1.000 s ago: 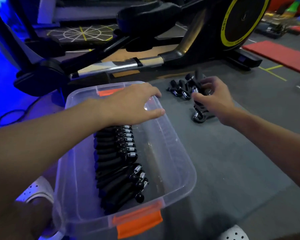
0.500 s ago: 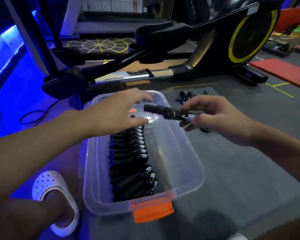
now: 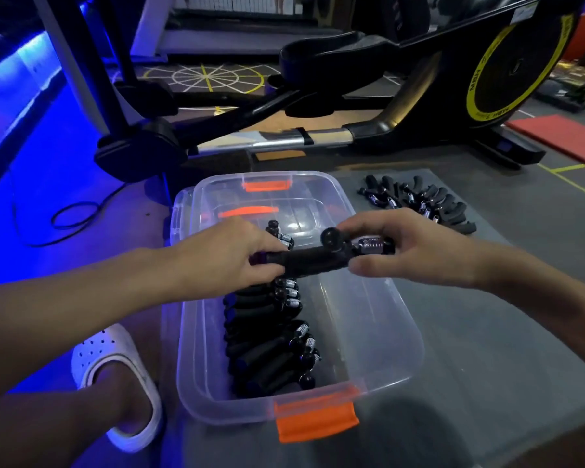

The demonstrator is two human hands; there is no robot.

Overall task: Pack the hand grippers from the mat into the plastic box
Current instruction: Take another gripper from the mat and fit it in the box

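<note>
grey floor [image 3: 487, 332], elliptical trainer [image 3: 419, 106], blue light, red mat [image 3: 561, 136]

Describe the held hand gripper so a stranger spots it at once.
Find the clear plastic box with orange latches. Above it, the left hand and right hand hold one black hand gripper. Unlike the packed row and the mat pile, it is aloft.

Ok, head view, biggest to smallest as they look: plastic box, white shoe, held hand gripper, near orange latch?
1. plastic box
2. white shoe
3. held hand gripper and near orange latch: too alike to rank, the gripper being partly covered.
</note>
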